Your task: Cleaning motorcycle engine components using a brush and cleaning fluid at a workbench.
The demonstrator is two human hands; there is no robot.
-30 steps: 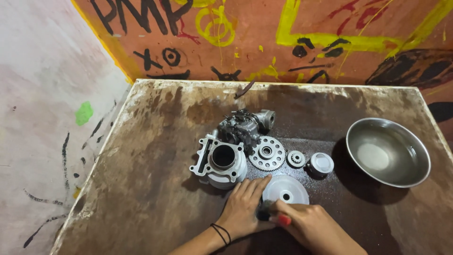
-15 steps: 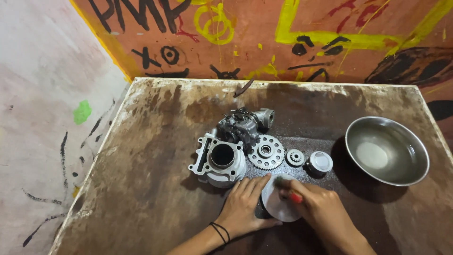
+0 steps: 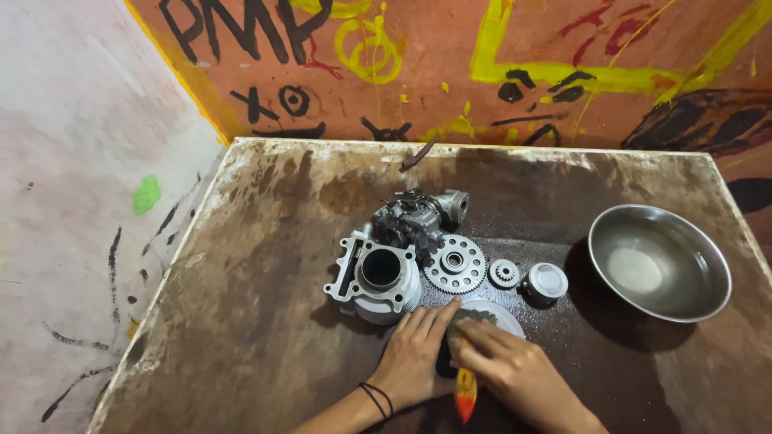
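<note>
the left hand (image 3: 418, 354) lies flat, fingers spread, on the brown worktop (image 3: 241, 321), pressing the near-left edge of a round white metal disc (image 3: 503, 315). the right hand (image 3: 507, 366) is closed around a brush with an orange-and-yellow handle (image 3: 465, 392), its dark head on the disc. the disc sits at the near middle of the worktop, just in front of a toothed sprocket (image 3: 455, 263). left of that stands a grey engine cylinder (image 3: 378, 277), with a carburettor (image 3: 414, 215) behind. a small gear (image 3: 504, 273) and a piston (image 3: 545, 283) lie to the right, and a steel bowl (image 3: 659, 261) further right. the orange wall (image 3: 418, 64) behind carries black and yellow painted marks; a green patch (image 3: 146, 194) marks the pale left wall.
</note>
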